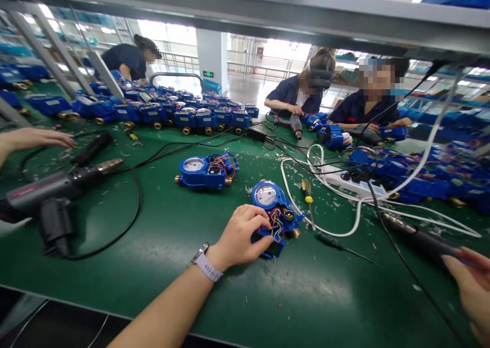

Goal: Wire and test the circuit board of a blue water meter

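My left hand, with a watch on its wrist, rests on an opened blue water meter. Its fingers and thumb close around the meter's wired lower part, where coloured wires show. At the right edge, my right hand grips a black heat gun, its metal nozzle pointing left toward the white cable. Behind my left hand lies a second blue water meter with exposed wires. A yellow-and-black screwdriver and a thin dark screwdriver lie between the first meter and the heat gun.
Another heat gun lies at left, near another person's hand. A white power strip and looping cables cross the right side. Rows of blue meters stand behind. Several people work across the green table; a metal beam runs overhead.
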Available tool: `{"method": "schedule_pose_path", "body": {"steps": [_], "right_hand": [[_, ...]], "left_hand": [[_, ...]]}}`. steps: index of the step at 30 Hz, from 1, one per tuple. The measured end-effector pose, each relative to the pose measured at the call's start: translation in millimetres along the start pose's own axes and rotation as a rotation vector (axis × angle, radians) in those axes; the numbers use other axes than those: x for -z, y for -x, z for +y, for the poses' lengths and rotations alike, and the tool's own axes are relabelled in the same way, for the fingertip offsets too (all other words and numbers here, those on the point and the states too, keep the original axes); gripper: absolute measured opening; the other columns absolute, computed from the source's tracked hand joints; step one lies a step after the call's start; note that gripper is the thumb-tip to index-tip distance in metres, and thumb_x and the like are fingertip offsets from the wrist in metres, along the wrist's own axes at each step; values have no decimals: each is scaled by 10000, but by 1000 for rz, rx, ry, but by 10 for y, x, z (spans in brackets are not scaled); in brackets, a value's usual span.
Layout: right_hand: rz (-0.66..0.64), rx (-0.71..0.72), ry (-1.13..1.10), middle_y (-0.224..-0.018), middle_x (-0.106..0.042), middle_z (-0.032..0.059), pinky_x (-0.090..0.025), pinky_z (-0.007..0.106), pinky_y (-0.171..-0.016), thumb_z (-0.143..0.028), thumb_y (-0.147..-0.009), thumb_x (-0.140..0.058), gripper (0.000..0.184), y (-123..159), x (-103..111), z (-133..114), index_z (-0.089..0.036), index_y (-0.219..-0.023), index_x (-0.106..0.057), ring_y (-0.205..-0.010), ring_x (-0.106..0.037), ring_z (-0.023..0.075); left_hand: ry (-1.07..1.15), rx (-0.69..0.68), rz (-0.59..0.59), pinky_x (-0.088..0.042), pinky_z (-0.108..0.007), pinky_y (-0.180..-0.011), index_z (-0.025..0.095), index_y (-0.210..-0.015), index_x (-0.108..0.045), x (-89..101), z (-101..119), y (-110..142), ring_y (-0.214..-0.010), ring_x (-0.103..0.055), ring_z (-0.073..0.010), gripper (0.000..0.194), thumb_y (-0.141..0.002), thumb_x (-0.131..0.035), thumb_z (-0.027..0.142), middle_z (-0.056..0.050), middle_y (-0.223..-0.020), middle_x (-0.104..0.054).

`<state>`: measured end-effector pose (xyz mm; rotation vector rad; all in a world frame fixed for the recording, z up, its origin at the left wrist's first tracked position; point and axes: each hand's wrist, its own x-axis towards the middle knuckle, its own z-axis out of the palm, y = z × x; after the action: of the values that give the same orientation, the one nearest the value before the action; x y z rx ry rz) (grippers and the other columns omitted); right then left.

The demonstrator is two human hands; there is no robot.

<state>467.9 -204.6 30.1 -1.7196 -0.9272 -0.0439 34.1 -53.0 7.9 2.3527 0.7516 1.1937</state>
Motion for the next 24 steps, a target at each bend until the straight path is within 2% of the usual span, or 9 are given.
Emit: {"method": "schedule_pose_path", "body": {"steps": [1,2,3,5,7,10,13,17,24], "right_hand": [[-72,-25,23,-735,-723,125,-474,303,-478,-538,-632,-789,330,121,-185,-238,-280,-824,-715,-608,-686,179],[-220,-40,51,-845,-742,144,-523,326,-566,-509,-678,-762,337,254,-374,-478,-271,-915,-741,-725,-712,216],[-387,-17,50,-814,-740,142,-545,339,-608,-474,-695,-756,328,392,-562,-706,-252,-936,-756,-736,-713,237],[-714,99,-21,-750,-727,103,-545,329,-568,-452,-740,-718,296,660,-923,-1081,-219,-915,-771,-605,-671,211],[-897,221,-64,-671,-691,45,-512,293,-531,-399,-829,-633,270,881,-1242,-1307,-212,-965,-772,-562,-622,181],[-936,289,-115,-589,-630,2,-441,263,-486,-331,-832,-622,238,1094,-1594,-1396,-182,-946,-768,-497,-545,151],[-903,282,-136,-551,-603,-3,-403,262,-484,-319,-834,-628,201,1198,-1767,-1349,-166,-863,-757,-484,-521,148],[-873,235,-195,-608,-646,15,-425,252,-514,-324,-859,-603,215,1267,-1801,-1297,-170,-782,-732,-517,-559,148],[-846,118,-286,-610,-638,17,-426,226,-465,-344,-853,-607,246,1280,-1784,-1242,-172,-704,-701,-499,-544,138]], "left_hand": [[2,0,-14,-434,-397,-918,189,-888,-649,-12,5,3,-996,-596,-227,116,-803,-689,257,-68,-1036,-660],[2,0,-24,-430,-400,-928,188,-880,-651,-25,13,7,-1006,-594,-229,113,-804,-691,262,-70,-1042,-657],[0,4,-29,-427,-405,-937,187,-878,-653,-39,23,11,-1018,-592,-232,109,-809,-689,264,-73,-1048,-654],[-10,33,-31,-424,-413,-946,189,-890,-659,-72,45,22,-1037,-584,-236,98,-823,-675,258,-78,-1066,-647],[-12,82,-29,-426,-415,-945,197,-918,-668,-111,65,36,-1047,-576,-236,97,-834,-662,245,-77,-1083,-641],[15,145,-26,-429,-409,-940,208,-922,-677,-175,77,58,-1065,-569,-233,91,-834,-666,226,-67,-1098,-637],[57,165,2,-428,-400,-947,205,-871,-674,-225,68,61,-1082,-570,-228,46,-826,-673,199,-62,-1114,-637],[107,169,35,-431,-398,-953,195,-810,-658,-255,68,42,-1085,-579,-224,31,-840,-651,195,-68,-1115,-647],[159,191,0,-420,-396,-983,194,-792,-616,-282,114,31,-1115,-578,-220,55,-809,-623,142,-64,-1135,-649]]}}
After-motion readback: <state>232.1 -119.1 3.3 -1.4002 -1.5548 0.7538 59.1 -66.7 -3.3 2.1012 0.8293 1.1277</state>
